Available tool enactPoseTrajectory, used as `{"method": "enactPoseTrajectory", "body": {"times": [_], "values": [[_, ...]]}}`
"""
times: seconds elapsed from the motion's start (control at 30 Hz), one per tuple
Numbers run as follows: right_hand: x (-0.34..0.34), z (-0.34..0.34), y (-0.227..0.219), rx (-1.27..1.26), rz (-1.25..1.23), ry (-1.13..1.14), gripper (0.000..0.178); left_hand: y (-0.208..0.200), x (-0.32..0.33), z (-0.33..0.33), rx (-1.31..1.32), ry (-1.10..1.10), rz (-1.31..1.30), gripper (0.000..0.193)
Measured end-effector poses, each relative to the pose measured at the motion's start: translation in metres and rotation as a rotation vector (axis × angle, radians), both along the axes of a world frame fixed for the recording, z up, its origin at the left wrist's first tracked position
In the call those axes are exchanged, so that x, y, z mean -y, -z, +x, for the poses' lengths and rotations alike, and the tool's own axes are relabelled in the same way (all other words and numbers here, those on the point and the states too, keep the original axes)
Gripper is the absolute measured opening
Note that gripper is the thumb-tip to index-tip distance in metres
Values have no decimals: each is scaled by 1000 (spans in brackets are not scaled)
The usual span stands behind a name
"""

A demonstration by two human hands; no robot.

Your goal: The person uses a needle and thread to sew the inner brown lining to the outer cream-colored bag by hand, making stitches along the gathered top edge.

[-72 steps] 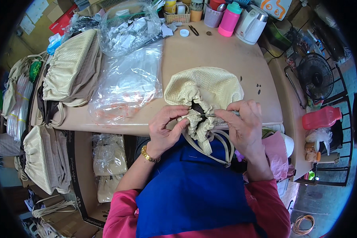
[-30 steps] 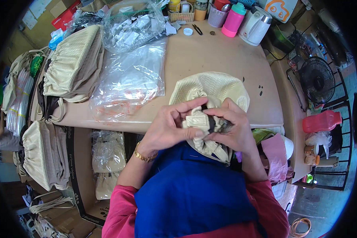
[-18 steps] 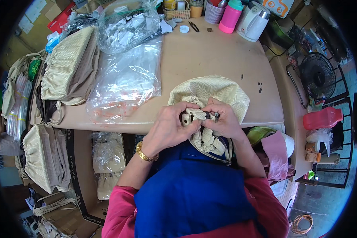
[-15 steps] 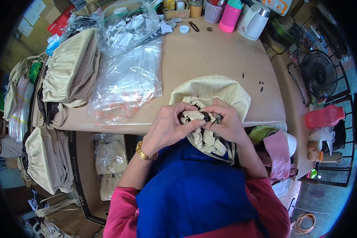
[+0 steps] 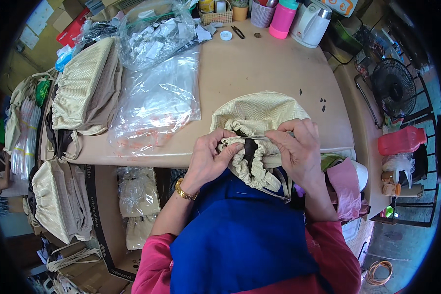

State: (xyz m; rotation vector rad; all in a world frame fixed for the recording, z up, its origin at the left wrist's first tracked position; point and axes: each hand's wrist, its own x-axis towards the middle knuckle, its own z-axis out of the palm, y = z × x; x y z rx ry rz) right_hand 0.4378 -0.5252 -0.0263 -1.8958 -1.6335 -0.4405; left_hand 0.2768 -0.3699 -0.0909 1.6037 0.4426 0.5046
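Observation:
A cream woven-textured bag (image 5: 259, 105) with a gathered, ruffled opening and a dark inside lies at the table's front edge, partly hanging toward my lap. My left hand (image 5: 208, 157) is closed on the left side of its gathered rim, thumb and forefinger pinching the fabric. Over the opening, my right hand (image 5: 299, 147) pinches a thin greyish strip (image 5: 262, 137) that stretches across toward my left fingers. Whether this strip is a cord or a slim tool, I cannot make out. A narrow strap hangs at the bag's lower right.
Clear plastic bags (image 5: 157, 98) lie left on the table, beside stacked cream bags (image 5: 83, 83). Small snips (image 5: 238, 32), a white cap (image 5: 226, 36), a pink bottle (image 5: 281, 20) and a kettle (image 5: 310, 24) stand or lie at the back. A black fan (image 5: 393, 88) stands right.
My right hand has risen and moved right, away from my left hand, and the thin strip now shows between them. The bag's dark opening is more exposed. My left hand shifted slightly.

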Motion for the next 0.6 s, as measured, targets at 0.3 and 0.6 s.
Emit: {"method": "enactPoseTrajectory", "body": {"times": [0.3, 0.6], "values": [[-4, -4, -3, 64, -52, -9, 31, 1, -2, -3, -29, 23, 22, 20], [-4, -20, -15, 183, -131, 0, 28, -11, 1, -3, -103, 44, 20, 19]]}}
